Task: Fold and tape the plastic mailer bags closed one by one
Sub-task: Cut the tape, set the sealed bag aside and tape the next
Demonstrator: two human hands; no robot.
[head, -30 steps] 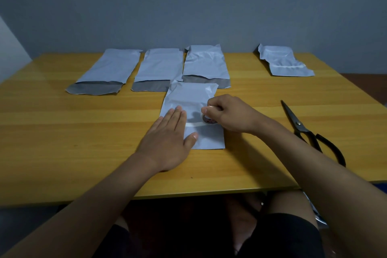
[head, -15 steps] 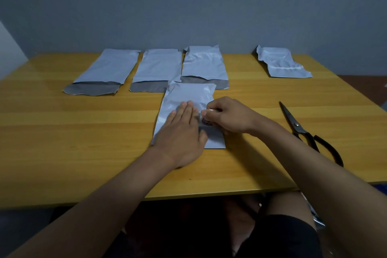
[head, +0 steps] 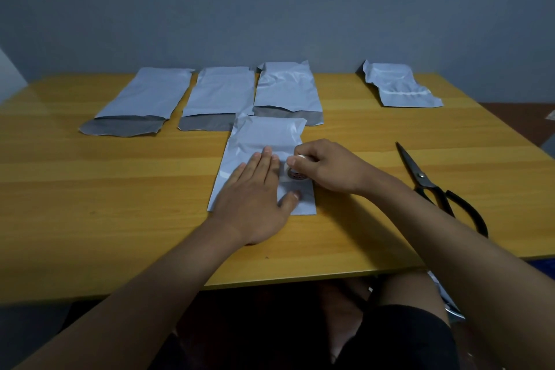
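On the folded mailer bag (head: 267, 141) at the middle of the table (head: 90, 189), the left hand (head: 255, 198) lies flat, fingers straight and together, thumb spread out to the side, pressing the plastic down. Right beside those fingertips, the right hand (head: 324, 168) has its fingers curled round a small tape roll (head: 295, 174), which stands on the bag; the fingertips of the two hands nearly meet there. The bag sits near the front half of the table, its far edge touching or just overlapping the row behind it.

Moving outward: three open mailer bags (head: 219, 93) lie side by side in that back row, each showing a dark grey flap at its near end. Off at the far right corner rests a taped bag (head: 399, 87), crumpled, well apart from the rest. Black scissors (head: 432, 183) lie on the table to the right of the right forearm, blades pointing away from the person. Grey wall (head: 270, 9) behind.
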